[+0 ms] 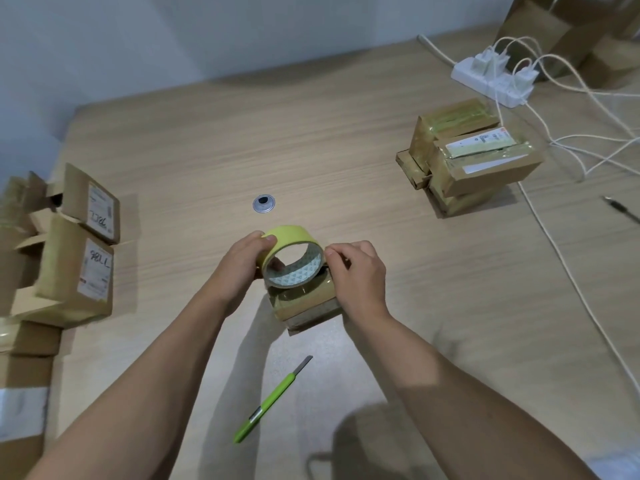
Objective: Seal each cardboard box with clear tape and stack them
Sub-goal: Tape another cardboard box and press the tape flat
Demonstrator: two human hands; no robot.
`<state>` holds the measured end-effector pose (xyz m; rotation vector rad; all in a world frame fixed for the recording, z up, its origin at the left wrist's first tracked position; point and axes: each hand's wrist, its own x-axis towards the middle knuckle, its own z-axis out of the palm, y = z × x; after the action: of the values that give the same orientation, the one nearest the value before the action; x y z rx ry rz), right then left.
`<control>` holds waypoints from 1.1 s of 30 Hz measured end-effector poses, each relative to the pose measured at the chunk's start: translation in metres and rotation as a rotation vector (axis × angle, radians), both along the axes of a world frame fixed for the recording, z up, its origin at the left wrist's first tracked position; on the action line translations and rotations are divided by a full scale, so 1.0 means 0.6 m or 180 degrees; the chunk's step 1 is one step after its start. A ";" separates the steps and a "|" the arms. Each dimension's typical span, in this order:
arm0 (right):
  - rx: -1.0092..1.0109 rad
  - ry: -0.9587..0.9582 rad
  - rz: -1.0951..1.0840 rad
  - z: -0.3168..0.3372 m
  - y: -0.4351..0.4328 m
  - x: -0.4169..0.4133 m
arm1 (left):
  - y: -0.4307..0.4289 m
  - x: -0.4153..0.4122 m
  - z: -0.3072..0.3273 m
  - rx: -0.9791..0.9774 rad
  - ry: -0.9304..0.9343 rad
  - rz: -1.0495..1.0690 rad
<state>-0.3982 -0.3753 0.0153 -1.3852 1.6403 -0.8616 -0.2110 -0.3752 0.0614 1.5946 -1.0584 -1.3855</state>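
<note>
A person's left hand grips the yellow-green tape roll by its left side, thumb on the outer band. The right hand pinches the roll's right rim with curled fingertips; whether it has hold of a loose tape end cannot be told. The roll stands on edge on top of a small cardboard box, which sits at the centre of the wooden table, slightly nearer than the middle.

On the near side of the box, a green utility knife lies on the table with its blade out and pointing towards the box. At far right, a stack of taped boxes stands close to a white power strip with trailing cables. Along the left edge lies a pile of labelled boxes, some with open flaps. A round metal cap sits in the tabletop just beyond the roll, and a dark pen lies at the right edge.
</note>
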 end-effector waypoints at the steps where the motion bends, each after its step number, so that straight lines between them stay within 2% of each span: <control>1: 0.0076 0.0031 -0.0021 0.000 -0.001 -0.003 | 0.001 -0.007 -0.004 0.0098 0.0011 0.0036; 10: 0.0376 -0.0237 -0.0528 -0.006 0.003 -0.005 | 0.004 -0.028 -0.012 0.0409 -0.0089 0.0076; 14: 0.0500 -0.0193 -0.0602 -0.019 0.007 -0.013 | -0.005 -0.030 -0.010 0.0406 -0.0523 -0.0335; 20: 0.0902 -0.0647 -0.1200 -0.033 0.007 -0.022 | -0.022 -0.040 -0.006 0.0218 -0.0971 -0.0700; 25: 0.1205 -0.0919 -0.1337 -0.044 -0.003 -0.033 | -0.025 -0.038 -0.010 0.0148 -0.1248 -0.0906; 33: 0.1528 -0.0723 -0.1378 -0.071 -0.011 -0.031 | -0.012 -0.051 -0.014 -0.0031 -0.1767 -0.1070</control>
<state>-0.4165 -0.3816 -0.0271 -0.5925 1.8392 -0.7587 -0.2416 -0.3822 0.0529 1.9125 -1.7199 -1.1559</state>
